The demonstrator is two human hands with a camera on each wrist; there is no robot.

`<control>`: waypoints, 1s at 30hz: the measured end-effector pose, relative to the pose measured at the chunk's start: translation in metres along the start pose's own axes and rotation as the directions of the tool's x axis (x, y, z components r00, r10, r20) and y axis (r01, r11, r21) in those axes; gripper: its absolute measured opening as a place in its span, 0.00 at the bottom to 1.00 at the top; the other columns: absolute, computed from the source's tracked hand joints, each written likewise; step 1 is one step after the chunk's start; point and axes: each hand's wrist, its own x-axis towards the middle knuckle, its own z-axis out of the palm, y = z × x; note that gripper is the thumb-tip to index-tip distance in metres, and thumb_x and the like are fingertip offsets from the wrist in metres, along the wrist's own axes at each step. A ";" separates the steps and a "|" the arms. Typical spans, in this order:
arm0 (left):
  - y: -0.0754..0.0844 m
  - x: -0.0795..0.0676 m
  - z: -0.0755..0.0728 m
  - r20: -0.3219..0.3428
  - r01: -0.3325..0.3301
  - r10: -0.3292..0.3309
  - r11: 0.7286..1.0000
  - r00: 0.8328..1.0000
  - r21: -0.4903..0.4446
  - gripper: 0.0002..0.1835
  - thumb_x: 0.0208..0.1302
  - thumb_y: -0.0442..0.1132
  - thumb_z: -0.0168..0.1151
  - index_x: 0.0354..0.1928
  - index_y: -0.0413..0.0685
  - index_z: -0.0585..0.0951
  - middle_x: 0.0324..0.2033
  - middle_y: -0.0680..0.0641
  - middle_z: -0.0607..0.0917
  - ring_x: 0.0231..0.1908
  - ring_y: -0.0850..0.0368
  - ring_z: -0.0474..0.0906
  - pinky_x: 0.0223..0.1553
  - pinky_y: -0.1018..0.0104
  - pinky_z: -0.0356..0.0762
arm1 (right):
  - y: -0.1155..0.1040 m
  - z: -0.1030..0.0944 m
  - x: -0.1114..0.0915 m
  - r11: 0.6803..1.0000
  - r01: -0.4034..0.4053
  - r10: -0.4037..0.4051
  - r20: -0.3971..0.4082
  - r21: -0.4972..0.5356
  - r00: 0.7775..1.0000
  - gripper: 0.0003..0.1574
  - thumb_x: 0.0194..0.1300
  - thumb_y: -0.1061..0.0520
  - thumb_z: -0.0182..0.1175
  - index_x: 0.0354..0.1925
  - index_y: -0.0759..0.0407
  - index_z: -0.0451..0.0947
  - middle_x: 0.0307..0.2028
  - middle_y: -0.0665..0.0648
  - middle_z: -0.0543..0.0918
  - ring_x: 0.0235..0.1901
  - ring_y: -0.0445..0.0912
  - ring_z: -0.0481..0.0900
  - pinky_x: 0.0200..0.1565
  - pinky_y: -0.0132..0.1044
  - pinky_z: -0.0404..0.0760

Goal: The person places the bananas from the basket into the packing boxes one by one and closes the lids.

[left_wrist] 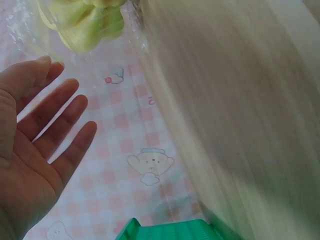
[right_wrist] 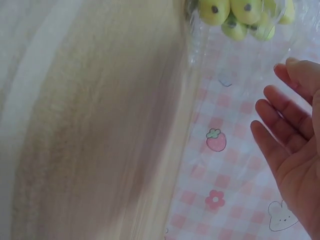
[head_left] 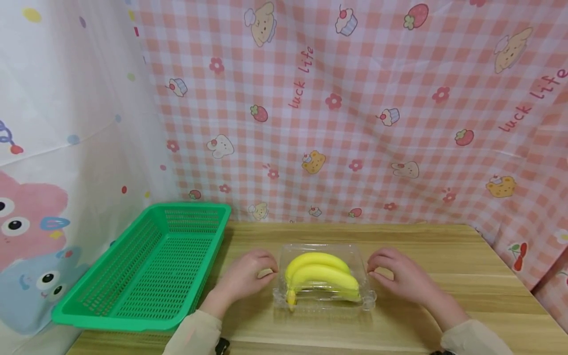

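Observation:
A clear plastic clamshell box (head_left: 319,296) lies on the wooden table, with a bunch of yellow bananas (head_left: 321,273) inside it. My left hand (head_left: 244,276) is at the box's left side, thumb and index fingertip pinching its edge. On the opposite side, my right hand (head_left: 401,276) pinches the right edge in the same way. Both wrist views show the other fingers of the left hand (left_wrist: 40,135) and of the right hand (right_wrist: 290,130) fairly straight and spread. The bananas (right_wrist: 232,17) show blurrily through the plastic.
To the left stands a green slotted basket (head_left: 164,276), with my left forearm passing close by its right front corner. The wooden table (head_left: 461,266) extends to the right. A pink checked cloth (head_left: 355,138) hangs behind, and a white printed cloth (head_left: 88,148) hangs at the left.

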 end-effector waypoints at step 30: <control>0.029 -0.018 -0.010 0.324 0.572 -0.493 0.520 0.808 -0.635 0.24 0.61 0.38 0.69 0.52 0.27 0.78 0.37 0.44 0.83 0.36 0.54 0.80 0.32 0.59 0.85 | -0.045 -0.013 -0.014 0.401 -0.648 0.510 0.430 0.647 0.745 0.37 0.68 0.63 0.61 0.65 0.83 0.55 0.46 0.66 0.77 0.43 0.50 0.79 0.44 0.44 0.85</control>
